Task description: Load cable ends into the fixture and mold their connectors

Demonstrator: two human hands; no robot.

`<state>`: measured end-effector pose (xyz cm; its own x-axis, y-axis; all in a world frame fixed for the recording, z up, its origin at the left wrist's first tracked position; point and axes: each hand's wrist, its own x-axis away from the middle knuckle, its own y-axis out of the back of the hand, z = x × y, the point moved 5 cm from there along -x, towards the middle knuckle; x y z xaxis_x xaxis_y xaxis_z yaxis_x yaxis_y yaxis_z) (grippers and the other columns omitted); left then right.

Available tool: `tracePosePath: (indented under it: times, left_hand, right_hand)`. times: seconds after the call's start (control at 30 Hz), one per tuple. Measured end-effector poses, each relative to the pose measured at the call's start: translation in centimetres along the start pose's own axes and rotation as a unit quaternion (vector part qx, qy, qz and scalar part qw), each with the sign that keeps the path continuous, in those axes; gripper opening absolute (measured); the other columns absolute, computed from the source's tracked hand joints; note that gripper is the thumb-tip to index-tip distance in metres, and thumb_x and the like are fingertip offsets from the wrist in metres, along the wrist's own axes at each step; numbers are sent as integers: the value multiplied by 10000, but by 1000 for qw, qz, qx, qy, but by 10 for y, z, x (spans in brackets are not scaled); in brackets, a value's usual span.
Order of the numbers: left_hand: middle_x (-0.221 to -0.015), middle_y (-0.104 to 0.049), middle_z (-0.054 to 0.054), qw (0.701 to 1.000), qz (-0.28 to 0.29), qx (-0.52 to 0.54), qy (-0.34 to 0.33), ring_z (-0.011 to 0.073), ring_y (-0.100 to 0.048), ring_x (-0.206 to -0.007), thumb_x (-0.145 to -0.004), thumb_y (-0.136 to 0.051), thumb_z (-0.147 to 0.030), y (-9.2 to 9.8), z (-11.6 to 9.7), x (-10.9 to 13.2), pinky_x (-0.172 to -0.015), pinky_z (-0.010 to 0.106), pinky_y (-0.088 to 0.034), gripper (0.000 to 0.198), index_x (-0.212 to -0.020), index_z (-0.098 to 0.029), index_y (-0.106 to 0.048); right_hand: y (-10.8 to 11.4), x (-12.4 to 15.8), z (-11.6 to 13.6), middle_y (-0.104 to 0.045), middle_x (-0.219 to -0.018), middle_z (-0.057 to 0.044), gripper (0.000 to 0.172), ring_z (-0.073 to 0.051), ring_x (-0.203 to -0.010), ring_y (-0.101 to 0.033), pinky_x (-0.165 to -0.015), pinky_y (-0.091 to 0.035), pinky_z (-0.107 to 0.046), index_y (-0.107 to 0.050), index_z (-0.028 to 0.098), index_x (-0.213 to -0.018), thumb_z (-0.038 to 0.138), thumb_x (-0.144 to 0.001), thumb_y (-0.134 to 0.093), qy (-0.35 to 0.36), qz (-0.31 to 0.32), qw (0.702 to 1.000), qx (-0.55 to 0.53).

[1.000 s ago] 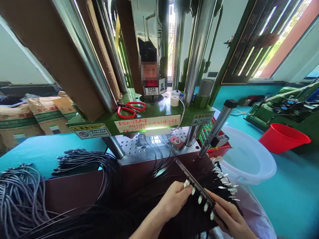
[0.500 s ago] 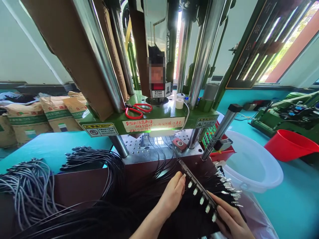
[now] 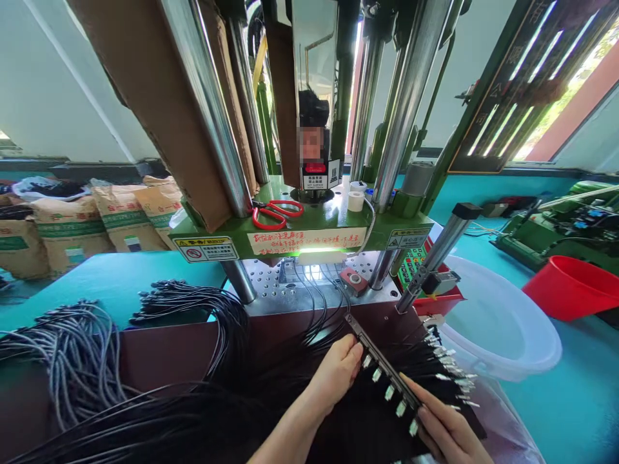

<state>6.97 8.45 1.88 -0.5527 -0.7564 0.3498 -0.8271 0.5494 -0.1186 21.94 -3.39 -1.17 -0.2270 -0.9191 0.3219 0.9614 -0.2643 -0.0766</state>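
Observation:
A long dark metal bar (image 3: 382, 361) slants across the front, with a row of silver cable connectors (image 3: 389, 392) along its near side. My right hand (image 3: 447, 425) grips its lower end, thumb on top and fingers beneath. At the upper end, my left hand (image 3: 338, 367) is closed in a pinch against the bar, on a cable connector that the fingers mostly hide. Below the bar hangs a dark mass of cables. Loose cables with silver connectors (image 3: 447, 367) lie fanned out just beyond my right hand.
A green press (image 3: 309, 240) stands ahead, with red-handled scissors (image 3: 278, 214) on its plate and thin cables leading out from under it. Bundles of black cable (image 3: 188, 303) lie at left. A translucent tub (image 3: 503, 322) and a red bucket (image 3: 575, 290) stand at right.
The view has shifted a little to the left, so the press appears further right. My left fingertips have closed in on the bar's upper end, covering the silver tip that showed before.

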Motion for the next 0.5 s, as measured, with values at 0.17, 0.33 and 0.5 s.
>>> tracePosePath:
  times: [0.17, 0.33, 0.5]
  left_hand:
    - [-465, -275, -108, 998, -28, -50, 16, 42, -173, -336, -836, -320, -351, 2, 5, -8, -355, 206, -123, 216, -666, -219, -311]
    - [-753, -563, 4, 965, -93, -215, -121, 131, -509, -635, -784, -447, -422, 27, -27, 0, -563, 239, -358, 366, -1059, -181, -425]
    - [-862, -586, 26, 933, -130, -304, -141, 177, -527, -763, -725, -516, -388, 77, -58, -5, -705, 276, -373, 413, -1084, -188, -473]
  right_hand:
    - [1, -6, 5, -654, -1024, -52, 497, -226, -942, -576, -732, -502, -280, -640, 279, -1085, 538, -661, -659, 18, -17, 1000, 5]
    - [9, -21, 13, -658, -924, -29, 444, -159, -746, -590, -594, -478, -208, -665, 272, -1014, 501, -635, -699, 30, -25, 999, -6]
    - [15, -33, 13, -575, -560, 18, 513, -134, -465, -524, -430, -403, -220, -554, 226, -1104, 590, -746, -500, 34, -19, 990, 133]
